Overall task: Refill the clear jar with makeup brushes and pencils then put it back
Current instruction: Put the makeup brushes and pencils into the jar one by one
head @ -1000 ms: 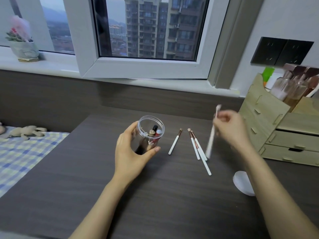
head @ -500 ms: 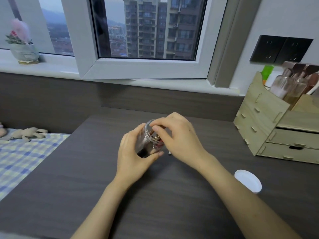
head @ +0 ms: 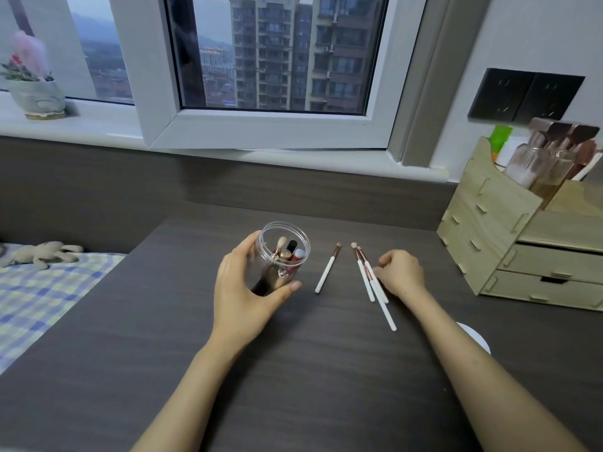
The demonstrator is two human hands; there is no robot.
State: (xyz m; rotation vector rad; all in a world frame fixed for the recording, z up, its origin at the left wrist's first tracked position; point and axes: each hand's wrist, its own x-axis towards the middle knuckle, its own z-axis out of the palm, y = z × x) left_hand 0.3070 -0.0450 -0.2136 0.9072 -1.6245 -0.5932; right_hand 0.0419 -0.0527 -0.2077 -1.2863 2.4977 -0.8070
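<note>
A clear jar stands on the dark table, its mouth open, with several brushes and pencils inside. My left hand wraps around the jar's left side and front. One white-handled brush lies alone just right of the jar. A cluster of three white-handled brushes lies further right. My right hand rests on the table with its fingertips touching the cluster's right side, fingers curled; whether it grips a brush is unclear.
The jar's white lid lies on the table behind my right forearm. A wooden drawer organiser with bottles stands at the right. A low wall and window sill run along the back. A checked bed cover lies left of the table.
My right hand dropped the brush it carried into the jar, then moved right to the cluster of three brushes. My left hand kept its hold on the jar.
</note>
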